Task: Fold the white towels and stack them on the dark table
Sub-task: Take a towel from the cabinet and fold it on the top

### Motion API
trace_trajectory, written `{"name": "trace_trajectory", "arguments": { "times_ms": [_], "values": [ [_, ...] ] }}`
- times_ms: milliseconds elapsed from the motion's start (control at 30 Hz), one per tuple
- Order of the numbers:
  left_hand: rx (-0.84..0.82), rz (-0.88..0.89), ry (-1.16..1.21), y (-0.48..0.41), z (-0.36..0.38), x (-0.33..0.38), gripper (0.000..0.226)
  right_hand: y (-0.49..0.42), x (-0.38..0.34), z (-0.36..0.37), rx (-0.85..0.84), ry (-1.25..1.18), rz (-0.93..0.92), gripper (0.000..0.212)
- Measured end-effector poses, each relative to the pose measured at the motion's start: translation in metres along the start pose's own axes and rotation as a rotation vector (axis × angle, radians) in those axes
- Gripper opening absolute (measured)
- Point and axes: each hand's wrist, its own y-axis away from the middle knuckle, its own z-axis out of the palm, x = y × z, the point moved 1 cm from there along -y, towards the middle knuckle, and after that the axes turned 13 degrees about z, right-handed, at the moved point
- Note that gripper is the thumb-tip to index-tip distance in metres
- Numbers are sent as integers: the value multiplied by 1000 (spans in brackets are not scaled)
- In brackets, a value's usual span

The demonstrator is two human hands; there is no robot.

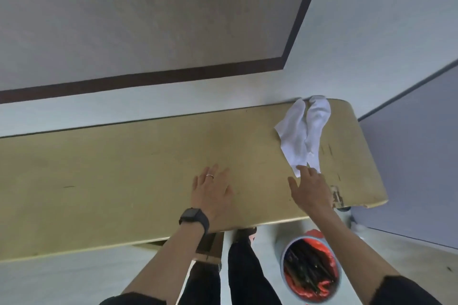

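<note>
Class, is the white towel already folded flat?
No, the white towel lies crumpled, with the right hand reaching its near corner.

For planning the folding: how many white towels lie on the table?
1: a crumpled white towel at the table's far right end, the right hand touching its near corner. Its folds may hide another.

The towel (302, 131) was white. The table (124, 168) was plain yellow-brown. The watch (194, 218) was black. The bucket (283, 264) was red inside.

Fingers (304, 171) of the right hand (313, 190) cover the white towel's (297, 131) near end, and the surface (124, 168) runs off the left edge.
</note>
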Motion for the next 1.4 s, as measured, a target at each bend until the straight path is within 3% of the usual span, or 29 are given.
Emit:
{"name": "trace_trajectory", "arguments": {
  "times_ms": [233, 433, 600, 700, 767, 867, 1033, 1200, 1400],
  "values": [
    [-179, -24, -53, -27, 54, -25, 68, -40, 11, 44, 56, 56, 39, 39],
    [-230, -32, -61, -27, 72, -29, 66, -50, 9, 47, 118, 182, -113, 19],
    [-334, -30, -61, -29, 61, -30, 66, -48, -2, 29, 118, 127, -112, 17],
    [-386, -11, 11, -30, 29, -26, 69, -32, -21, -3, 162, -52, -192, 13],
    [-330, 6, 102, -28, 0, -19, 68, -13, -35, -29, 182, -158, -264, 14],
    [-118, 85, 226, -13, -46, 2, 67, 19, -58, -68, 198, -249, -352, 19],
    [270, 272, 324, 22, -119, 43, 62, 70, -100, -111, 10, -346, -441, 20],
    [466, 308, 234, 57, -146, 37, 29, 113, -134, -121, -105, -350, -537, 17],
    [561, 292, 101, 102, -131, -23, 19, 142, -154, -121, -136, -286, -631, 14]
  ]
}}
